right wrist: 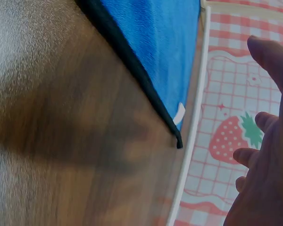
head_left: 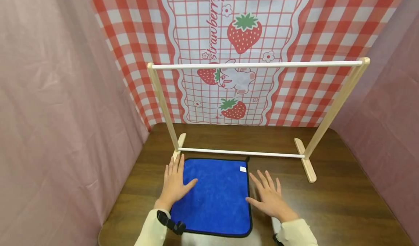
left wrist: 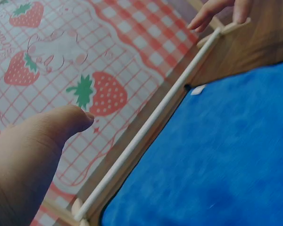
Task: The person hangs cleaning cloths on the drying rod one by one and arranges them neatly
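Curtain of pink fabric [head_left: 65,111], your left hand [head_left: 175,187] spread, grasping nothing, over the left edge of a flat, square, black-bordered blue cloth [head_left: 216,195] on brown wood-grain table [head_left: 347,202], your right hand [head_left: 271,200] likewise empty, just beside the cloth's right edge

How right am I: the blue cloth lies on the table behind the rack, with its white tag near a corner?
Only "behind" is wrong: the head view shows the blue cloth on the table in front of the rack, its white tag near a corner.
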A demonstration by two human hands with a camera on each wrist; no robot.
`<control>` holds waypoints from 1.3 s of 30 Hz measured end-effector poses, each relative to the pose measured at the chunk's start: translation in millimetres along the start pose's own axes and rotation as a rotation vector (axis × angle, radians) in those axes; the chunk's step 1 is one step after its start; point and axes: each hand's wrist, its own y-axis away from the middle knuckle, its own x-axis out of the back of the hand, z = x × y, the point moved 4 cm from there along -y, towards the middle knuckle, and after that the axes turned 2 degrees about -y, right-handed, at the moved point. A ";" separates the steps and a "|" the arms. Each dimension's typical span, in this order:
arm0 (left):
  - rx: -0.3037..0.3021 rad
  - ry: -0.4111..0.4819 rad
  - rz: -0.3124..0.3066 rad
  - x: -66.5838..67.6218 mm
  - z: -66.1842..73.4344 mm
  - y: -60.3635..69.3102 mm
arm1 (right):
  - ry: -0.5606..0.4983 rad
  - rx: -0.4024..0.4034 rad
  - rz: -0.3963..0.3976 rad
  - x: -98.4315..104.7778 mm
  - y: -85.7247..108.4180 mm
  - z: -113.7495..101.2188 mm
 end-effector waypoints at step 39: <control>0.321 0.676 0.388 50.9 -84.7 -98.6 | 0.030 0.194 -0.216 -91.4 -45.6 -34.2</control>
